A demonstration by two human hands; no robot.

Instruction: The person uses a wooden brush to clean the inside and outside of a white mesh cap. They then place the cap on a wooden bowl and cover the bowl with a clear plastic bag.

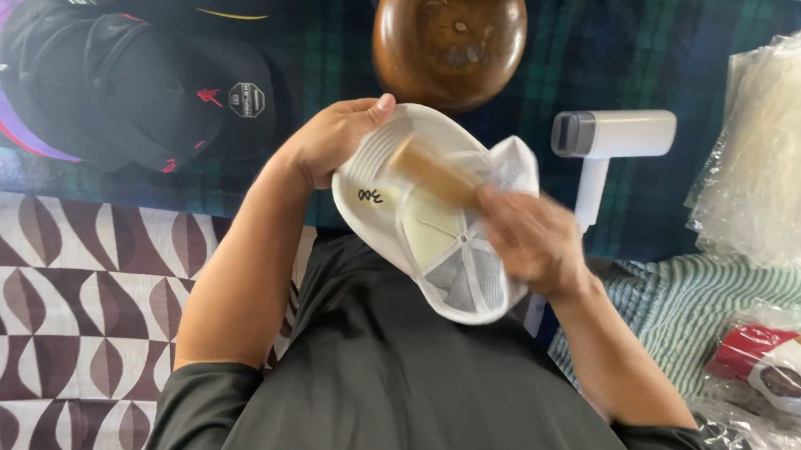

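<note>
My left hand (332, 139) grips the brim of a white mesh-backed cap (436, 255), which is turned upside down so its inside faces me. My right hand (531, 238), blurred by motion, holds a small wooden brush (430, 173) pressed against the inside of the cap near the brim. The cap hangs over my lap, above my dark shirt.
A brown wooden bowl (449, 35) sits just beyond the cap. A white handheld steamer (609, 140) lies to the right on the dark plaid cloth. Black caps (149, 89) are stacked at upper left. Clear plastic bags (785, 147) and bagged caps (781, 369) lie at right.
</note>
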